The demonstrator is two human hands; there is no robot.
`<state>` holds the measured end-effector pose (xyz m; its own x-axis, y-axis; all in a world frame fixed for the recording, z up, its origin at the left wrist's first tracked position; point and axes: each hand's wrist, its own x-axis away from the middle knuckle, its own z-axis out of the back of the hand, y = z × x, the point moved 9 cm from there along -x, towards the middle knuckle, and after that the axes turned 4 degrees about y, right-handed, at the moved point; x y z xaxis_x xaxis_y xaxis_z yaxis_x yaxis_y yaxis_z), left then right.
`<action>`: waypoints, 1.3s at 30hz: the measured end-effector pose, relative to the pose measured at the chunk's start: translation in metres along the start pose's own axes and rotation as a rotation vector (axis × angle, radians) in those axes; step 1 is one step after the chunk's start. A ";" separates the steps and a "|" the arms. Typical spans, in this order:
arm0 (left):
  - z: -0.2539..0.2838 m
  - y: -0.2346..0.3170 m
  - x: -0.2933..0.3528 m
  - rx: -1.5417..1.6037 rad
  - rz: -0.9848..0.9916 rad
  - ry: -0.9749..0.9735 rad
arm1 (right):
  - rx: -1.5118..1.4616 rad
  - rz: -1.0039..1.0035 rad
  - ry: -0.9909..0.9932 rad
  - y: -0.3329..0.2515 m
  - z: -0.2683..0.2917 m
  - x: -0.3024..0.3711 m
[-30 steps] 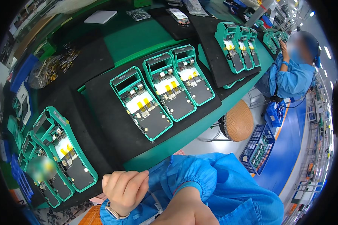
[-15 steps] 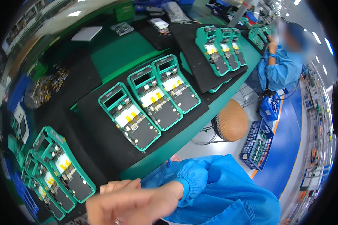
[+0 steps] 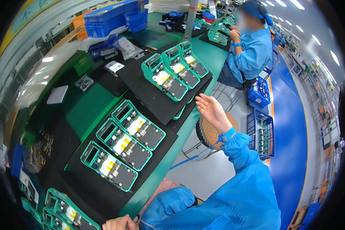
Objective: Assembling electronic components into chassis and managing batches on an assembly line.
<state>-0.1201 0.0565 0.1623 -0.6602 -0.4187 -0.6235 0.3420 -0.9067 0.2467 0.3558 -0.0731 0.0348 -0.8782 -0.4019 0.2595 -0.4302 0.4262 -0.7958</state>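
Observation:
My right hand (image 3: 212,109) reaches out past the bench edge, fingers stretched and apart, holding nothing. A blue wrist band with a blue cord (image 3: 189,157) is at its cuff. It is nearest a black mat (image 3: 147,99) bearing three green device housings, one of them (image 3: 165,82) with a circuit board and yellow tape pieces. My left hand (image 3: 120,223) is at the bench's near edge, fingers bent together and partly cut off by the frame; what they hold, if anything, is hidden. Three similar housings (image 3: 124,145) lie on the middle mat; more housings (image 3: 71,211) stand at lower left.
A co-worker (image 3: 249,50) in blue sits at the far right of the bench, hands at more housings. A woven-top stool (image 3: 218,128) and a blue crate (image 3: 272,147) of parts stand on the floor. Blue bins (image 3: 107,23) and bagged parts (image 3: 38,153) sit at the back and left.
My right hand has swung from low in front, where it was blurred, out to the upper right. The view has turned, so the bench and housings appear shifted down and left.

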 end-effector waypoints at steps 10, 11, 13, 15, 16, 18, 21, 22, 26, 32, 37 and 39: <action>-0.003 0.005 -0.007 -0.052 0.037 -0.002 | 0.193 -0.062 0.092 -0.001 0.020 -0.045; -0.004 0.004 -0.006 -0.046 0.041 0.000 | 0.157 -0.059 0.095 -0.004 0.020 -0.044; -0.004 0.003 -0.007 -0.042 0.042 0.003 | 0.104 -0.062 0.067 -0.013 0.022 -0.051; -0.004 0.002 -0.007 -0.037 0.047 0.008 | 0.095 -0.070 0.075 -0.015 0.025 -0.055; -0.004 0.002 -0.008 -0.036 0.052 0.013 | 0.088 -0.077 0.079 -0.015 0.026 -0.058; -0.003 0.001 -0.008 -0.036 0.057 0.017 | 0.081 -0.105 0.076 -0.012 0.029 -0.065; -0.006 -0.001 -0.006 -0.038 0.061 -0.012 | 0.143 -0.089 0.082 -0.010 0.027 -0.075; -0.006 -0.002 -0.005 -0.047 0.063 -0.011 | 0.165 0.002 0.061 -0.016 0.020 -0.077; -0.009 -0.003 -0.006 -0.055 0.066 -0.021 | 0.034 0.218 0.047 -0.037 -0.007 -0.070; -0.007 0.000 -0.008 -0.067 0.093 -0.003 | -0.074 0.112 -0.065 -0.020 -0.025 -0.075; -0.010 -0.002 -0.008 -0.076 0.084 -0.029 | -0.163 0.173 -0.143 -0.025 -0.020 -0.087; -0.013 -0.004 -0.008 -0.082 0.076 -0.053 | -0.190 0.185 -0.133 -0.026 -0.015 -0.096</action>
<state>-0.1077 0.0637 0.1566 -0.6643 -0.4898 -0.5646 0.4446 -0.8662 0.2283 0.4484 -0.0331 0.0389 -0.9154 -0.4010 0.0355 -0.3081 0.6411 -0.7029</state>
